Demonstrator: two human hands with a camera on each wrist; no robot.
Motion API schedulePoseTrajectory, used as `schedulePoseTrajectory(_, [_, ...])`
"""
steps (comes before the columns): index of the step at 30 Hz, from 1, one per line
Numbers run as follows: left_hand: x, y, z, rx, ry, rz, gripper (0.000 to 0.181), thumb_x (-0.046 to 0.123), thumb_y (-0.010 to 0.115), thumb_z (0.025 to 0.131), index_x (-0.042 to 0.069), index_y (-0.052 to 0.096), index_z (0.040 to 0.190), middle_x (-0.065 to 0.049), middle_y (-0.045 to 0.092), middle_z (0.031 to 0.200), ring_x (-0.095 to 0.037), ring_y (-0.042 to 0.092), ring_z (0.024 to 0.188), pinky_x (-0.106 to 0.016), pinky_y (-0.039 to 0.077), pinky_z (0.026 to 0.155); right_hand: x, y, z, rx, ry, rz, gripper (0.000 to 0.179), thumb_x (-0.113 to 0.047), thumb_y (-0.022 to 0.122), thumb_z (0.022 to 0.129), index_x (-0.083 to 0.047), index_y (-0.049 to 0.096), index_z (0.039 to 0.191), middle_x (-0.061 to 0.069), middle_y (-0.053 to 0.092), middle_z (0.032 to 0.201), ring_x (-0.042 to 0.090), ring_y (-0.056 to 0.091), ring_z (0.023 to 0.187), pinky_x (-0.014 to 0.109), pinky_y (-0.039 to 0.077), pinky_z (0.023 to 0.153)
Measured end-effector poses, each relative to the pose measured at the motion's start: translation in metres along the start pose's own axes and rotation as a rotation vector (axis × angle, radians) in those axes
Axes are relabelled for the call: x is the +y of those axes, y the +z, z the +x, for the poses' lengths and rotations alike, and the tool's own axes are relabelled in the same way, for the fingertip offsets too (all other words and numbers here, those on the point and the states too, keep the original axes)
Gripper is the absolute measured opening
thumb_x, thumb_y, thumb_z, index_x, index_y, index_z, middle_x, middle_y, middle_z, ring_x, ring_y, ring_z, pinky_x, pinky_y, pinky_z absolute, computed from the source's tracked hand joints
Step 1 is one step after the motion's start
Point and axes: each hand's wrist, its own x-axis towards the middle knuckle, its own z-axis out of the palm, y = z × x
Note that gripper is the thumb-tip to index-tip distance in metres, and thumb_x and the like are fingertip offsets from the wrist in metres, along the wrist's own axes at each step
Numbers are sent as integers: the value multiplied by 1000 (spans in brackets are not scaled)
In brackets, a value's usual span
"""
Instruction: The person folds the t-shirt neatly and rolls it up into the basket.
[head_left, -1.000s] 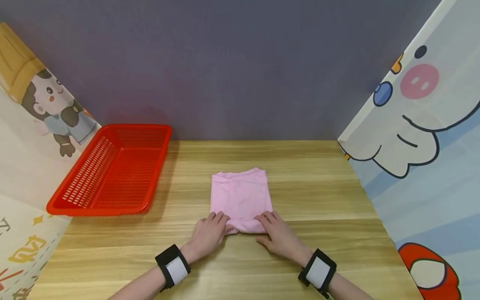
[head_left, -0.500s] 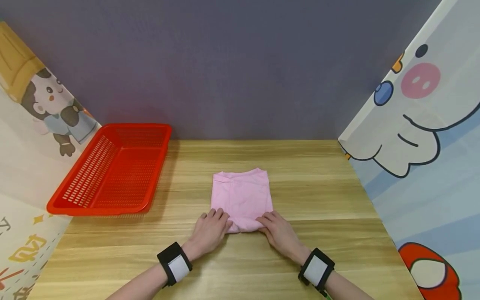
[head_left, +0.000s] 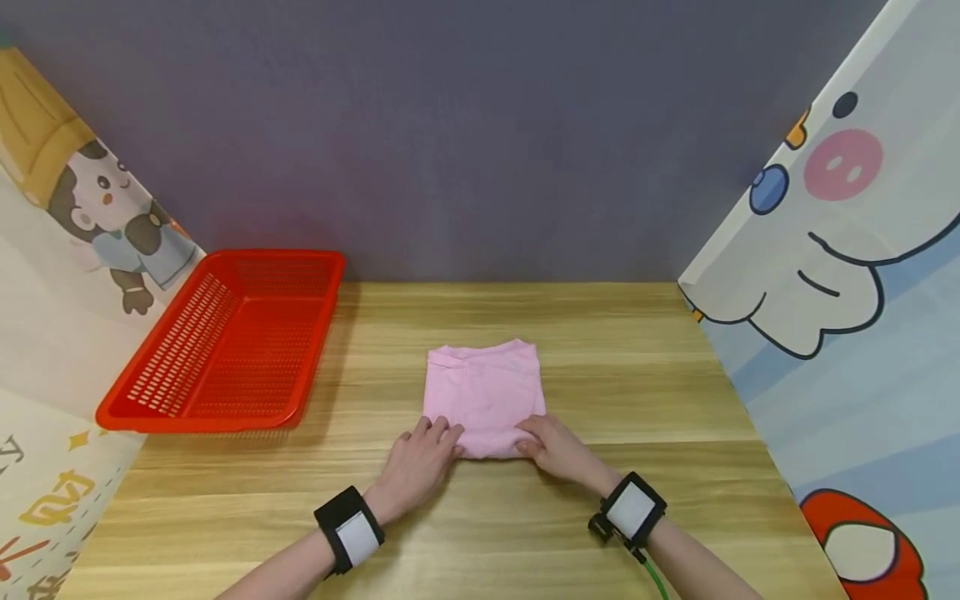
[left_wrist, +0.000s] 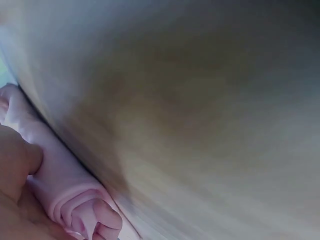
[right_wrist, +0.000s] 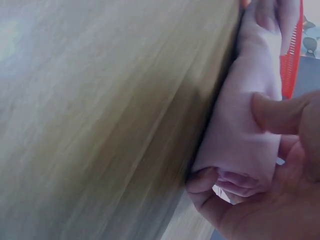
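A folded pink cloth (head_left: 483, 383), apparently a garment, lies on the wooden table, its near edge turned into a roll. My left hand (head_left: 422, 458) grips the roll's left end, and my right hand (head_left: 561, 450) grips the right end. Spiralled layers show at the end of the rolled cloth (left_wrist: 75, 195) in the left wrist view, with fingers curled about it. From the right wrist, the thumb (right_wrist: 280, 114) presses on the roll (right_wrist: 237, 112) while a finger tucks against its open end. The far part of the cloth lies flat.
A red plastic basket (head_left: 258, 342) with perforated sides stands at the left on the wooden table (head_left: 622, 358). A grey panel (head_left: 480, 142) rises behind the table. Printed cartoon sheets (head_left: 810, 275) border both sides. Each wrist wears a black strap.
The near edge of the cloth has rolled slightly away from me, and its front is neater. My right hand has shifted a little forward and its thumb has moved in; the left has barely moved.
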Motion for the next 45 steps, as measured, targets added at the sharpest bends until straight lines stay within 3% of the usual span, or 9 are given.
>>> schedulePoseTrajectory(7, [-1,-5,15,-189,-140,-134,20,30,55,103,14,64,108,-3,55,88,-22,53,79,-26,34,43,-9,9,-8,122,-46,-343,51,-32,78,86,-14,59,131,7,59,115,27,58,105,44,57,76])
schedulePoseTrajectory(11, [-2,-5,20,-239,-171,-139,23,32,50,104,14,63,106,-4,55,89,-22,53,80,-29,35,43,-10,15,-7,191,-60,-374,40,-30,75,90,-16,62,126,4,62,110,25,58,103,42,57,71])
schedulePoseTrajectory(15, [-4,-3,16,-196,-123,-80,29,38,48,105,13,59,112,-5,56,93,-23,55,85,-29,34,44,-8,17,-2,195,-41,-346,25,-27,71,92,-16,68,114,-1,64,101,20,59,95,37,56,71])
schedulePoseTrajectory(21, [-7,2,8,-48,15,125,52,55,60,95,11,56,123,-6,59,107,-24,57,100,-33,47,55,-3,9,9,141,-24,-210,18,-21,73,90,-12,72,105,0,66,92,19,60,86,35,54,73])
schedulePoseTrajectory(26, [-9,6,11,-11,30,131,40,46,63,95,10,59,113,-3,59,100,-23,57,93,-30,45,52,-1,0,17,43,29,-101,16,-17,69,93,-8,72,106,3,68,92,20,63,86,37,53,78])
schedulePoseTrajectory(32, [-13,4,21,-62,-15,10,30,38,62,98,9,58,102,-5,57,92,-24,56,89,-27,39,45,-2,-1,17,4,62,-181,32,-27,70,93,-10,64,120,5,61,105,25,58,98,43,54,77])
schedulePoseTrajectory(36, [-17,-2,28,-149,-55,-61,28,38,58,100,10,58,102,-5,55,96,-24,54,92,-27,39,44,0,5,12,75,22,-290,50,-33,76,89,-15,57,131,6,58,117,28,56,109,47,57,73])
schedulePoseTrajectory(41, [-20,-8,34,-247,-93,-129,30,42,53,102,12,57,106,-5,53,101,-25,52,99,-32,41,50,4,11,15,194,-54,-349,31,-29,70,93,-17,64,121,2,64,109,24,59,103,43,58,69])
schedulePoseTrajectory(45, [-23,-4,30,-221,-41,-61,43,48,52,101,11,56,123,-7,57,111,-27,55,105,-36,45,55,7,11,21,216,-72,-334,22,-28,70,93,-16,68,111,-1,65,99,20,61,93,38,56,70])
